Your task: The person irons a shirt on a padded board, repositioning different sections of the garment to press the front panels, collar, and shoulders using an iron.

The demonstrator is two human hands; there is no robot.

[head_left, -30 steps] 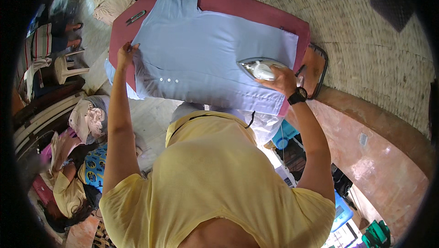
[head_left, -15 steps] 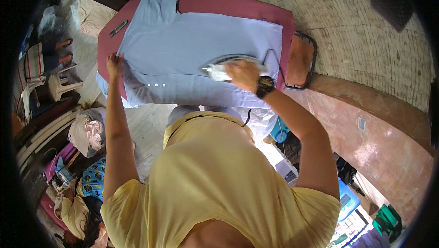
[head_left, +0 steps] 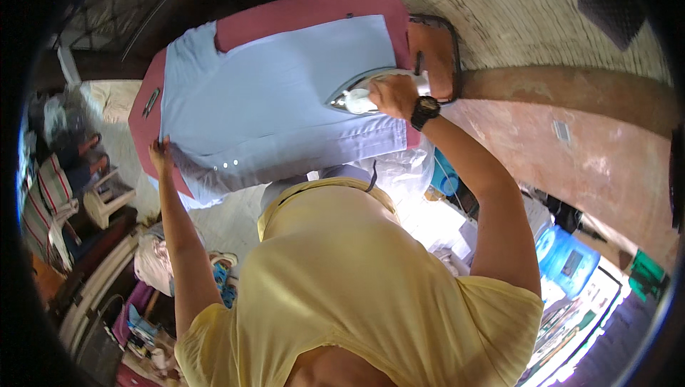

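A light blue shirt [head_left: 278,77] with white buttons lies spread over a maroon padded ironing board [head_left: 307,7]. My right hand [head_left: 394,94], with a black watch at the wrist, is closed round the handle of a clothes iron [head_left: 357,101]. The iron rests on the shirt near its right end, tip pointing left. At the left end, my left hand [head_left: 160,150] has its fingers bent at the shirt's edge and seems to pinch the cloth; the fingertips are small and partly hidden. Small thread snips [head_left: 150,102] lie on the board's left end.
A brown rest in a black metal frame [head_left: 433,55] juts from the board's right end, beside a stone ledge [head_left: 528,77]. A small wooden stool [head_left: 108,200] stands at the left. Bundled clothes [head_left: 153,258] lie lower left; a blue water jug [head_left: 571,262] is lower right.
The view has turned, so the board appears tilted and further left. Over the shirt, the iron has slid right, toward the cloth's right edge. My left hand stays at the shirt's left end.
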